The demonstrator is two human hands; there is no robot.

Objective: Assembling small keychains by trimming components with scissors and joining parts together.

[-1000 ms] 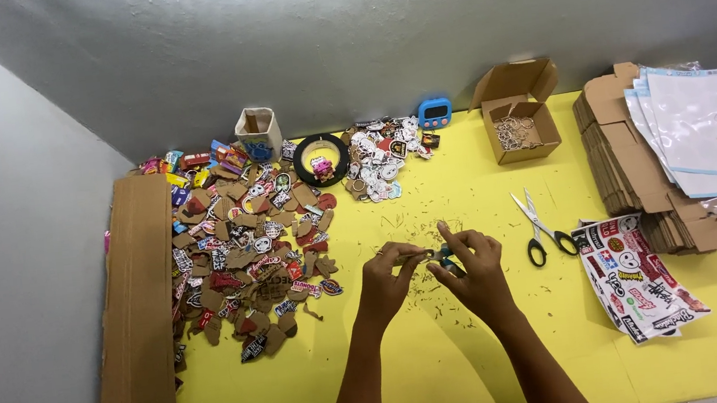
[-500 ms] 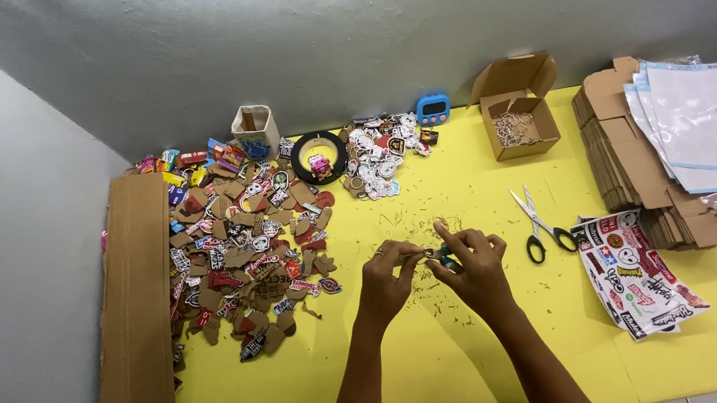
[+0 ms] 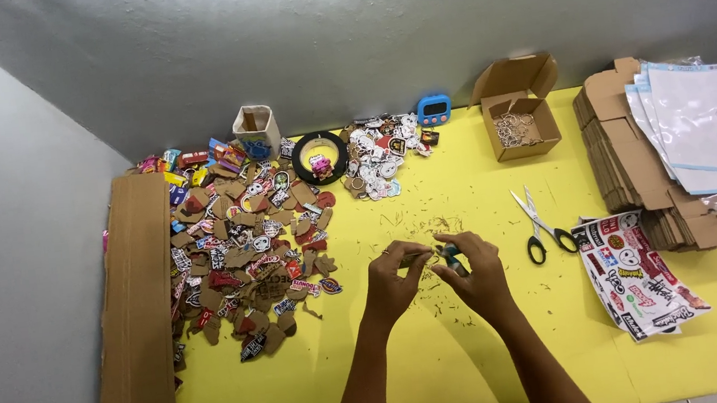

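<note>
My left hand (image 3: 394, 278) and my right hand (image 3: 475, 274) meet over the middle of the yellow table (image 3: 450, 371). Between their fingertips sits a small blue-and-dark charm (image 3: 449, 257), pinched mostly by the right hand. The left fingers pinch something tiny beside it, too small to make out. A large heap of cardboard-backed cut-out charms (image 3: 237, 242) lies just left of the hands. Black-handled scissors (image 3: 540, 228) rest to the right.
An open cardboard box of metal rings (image 3: 521, 115) stands at the back, with a blue timer (image 3: 433, 109), a black tape roll (image 3: 320, 157) and a small cup (image 3: 256, 130). A sticker sheet (image 3: 641, 273) and flat cartons with plastic sleeves (image 3: 677, 152) lie right. A cardboard strip (image 3: 134, 326) lines the left edge.
Both hands stay in nearly the same spot. The fingers shift slightly around the small charm.
</note>
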